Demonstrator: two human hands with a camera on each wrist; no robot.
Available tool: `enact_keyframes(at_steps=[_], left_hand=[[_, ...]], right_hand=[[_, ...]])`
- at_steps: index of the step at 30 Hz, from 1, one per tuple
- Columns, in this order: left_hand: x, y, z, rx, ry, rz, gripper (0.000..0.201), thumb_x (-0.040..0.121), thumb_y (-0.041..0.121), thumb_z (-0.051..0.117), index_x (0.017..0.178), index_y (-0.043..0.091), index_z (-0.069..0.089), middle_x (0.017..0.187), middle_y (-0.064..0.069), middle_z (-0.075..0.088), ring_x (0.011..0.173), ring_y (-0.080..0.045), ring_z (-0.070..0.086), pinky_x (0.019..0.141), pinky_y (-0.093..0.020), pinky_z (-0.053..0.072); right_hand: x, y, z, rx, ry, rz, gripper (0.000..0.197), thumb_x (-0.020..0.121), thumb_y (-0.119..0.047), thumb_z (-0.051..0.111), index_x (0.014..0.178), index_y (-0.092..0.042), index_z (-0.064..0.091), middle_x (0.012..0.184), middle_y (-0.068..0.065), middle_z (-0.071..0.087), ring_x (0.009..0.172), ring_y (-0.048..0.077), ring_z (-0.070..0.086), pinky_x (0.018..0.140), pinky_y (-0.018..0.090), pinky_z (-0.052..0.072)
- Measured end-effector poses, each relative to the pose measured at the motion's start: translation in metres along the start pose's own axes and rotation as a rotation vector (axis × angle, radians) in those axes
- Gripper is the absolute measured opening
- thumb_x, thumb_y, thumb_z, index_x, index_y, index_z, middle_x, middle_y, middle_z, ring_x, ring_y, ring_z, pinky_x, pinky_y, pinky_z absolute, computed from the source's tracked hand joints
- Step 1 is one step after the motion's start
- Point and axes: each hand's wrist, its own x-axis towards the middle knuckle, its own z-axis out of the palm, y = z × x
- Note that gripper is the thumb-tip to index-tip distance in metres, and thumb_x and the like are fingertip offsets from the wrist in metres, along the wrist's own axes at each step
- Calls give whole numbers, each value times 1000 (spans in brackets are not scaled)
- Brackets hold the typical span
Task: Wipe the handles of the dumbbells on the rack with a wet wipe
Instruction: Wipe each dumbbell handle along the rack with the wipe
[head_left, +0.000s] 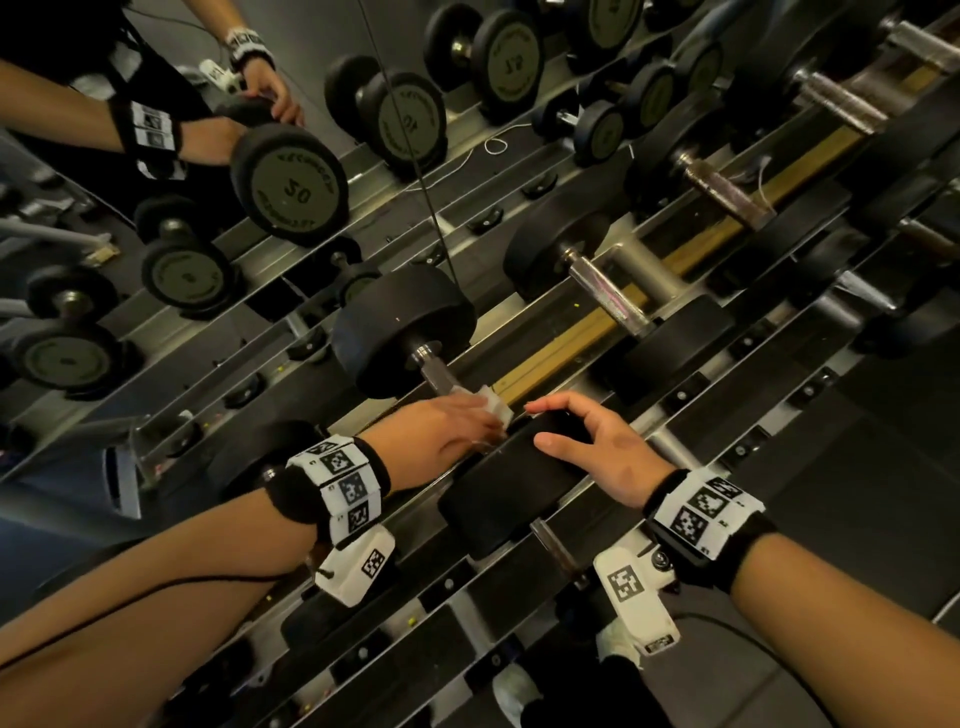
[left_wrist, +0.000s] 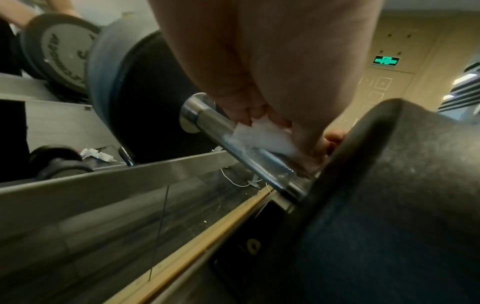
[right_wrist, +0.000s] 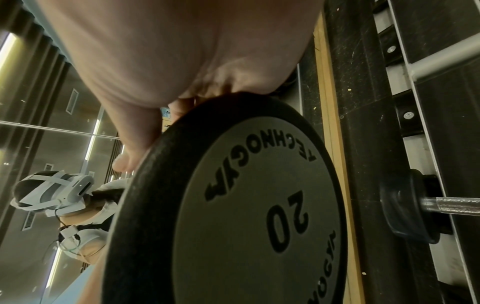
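Note:
A black 20 dumbbell lies across the rack's top rails. Its chrome handle (head_left: 430, 370) (left_wrist: 207, 121) runs between the far head (head_left: 402, 327) and the near head (head_left: 506, 486) (right_wrist: 246, 205). My left hand (head_left: 449, 426) (left_wrist: 259, 115) grips a white wet wipe (head_left: 493, 405) (left_wrist: 262, 135) round the handle, close to the near head. My right hand (head_left: 587, 441) (right_wrist: 166, 98) sits on top of the near head, fingers curved over its rim.
More dumbbells (head_left: 608, 283) (head_left: 724, 189) lie along the rack to the right, and another handle (head_left: 556, 545) shows on the lower tier. A wooden strip (head_left: 561, 353) runs under the handles. A mirror (head_left: 156, 291) behind the rack reflects dumbbells and my arms.

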Motion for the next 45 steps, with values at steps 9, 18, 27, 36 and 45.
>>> enact_keyframes(at_steps=[9,18,27,36,45], left_hand=[[10,-19,-24,35,122,-167,35,104,14,47,136,17,59,147,2,53,146,-12,32,119,-20,13],[20,-16,-11,110,12,-41,33,103,22,49,134,27,61,139,9,57,136,-7,41,114,-19,22],[18,-9,-3,103,14,-44,27,101,31,51,123,30,67,132,11,59,131,-9,44,118,-35,29],[28,-23,-13,102,77,-254,32,105,32,41,127,27,63,129,7,58,131,-12,45,116,-34,33],[14,-4,-9,10,25,-145,32,103,22,46,132,27,60,142,10,54,137,-5,40,121,-28,23]], right_hand=[[0,0,-1,-14,-13,18,39,78,-41,73,114,-35,62,122,5,60,108,24,64,80,35,60],[2,4,-1,17,0,-27,32,81,-34,74,111,-31,64,119,5,61,108,24,63,82,38,59],[1,5,-1,40,8,-22,33,80,-32,74,111,-29,64,119,6,62,109,25,64,86,41,59],[3,4,-2,54,-7,0,32,81,-30,74,111,-30,64,119,8,63,108,24,65,85,39,59],[1,0,-1,53,-5,14,30,83,-27,73,112,-29,63,117,5,63,107,23,65,87,43,59]])
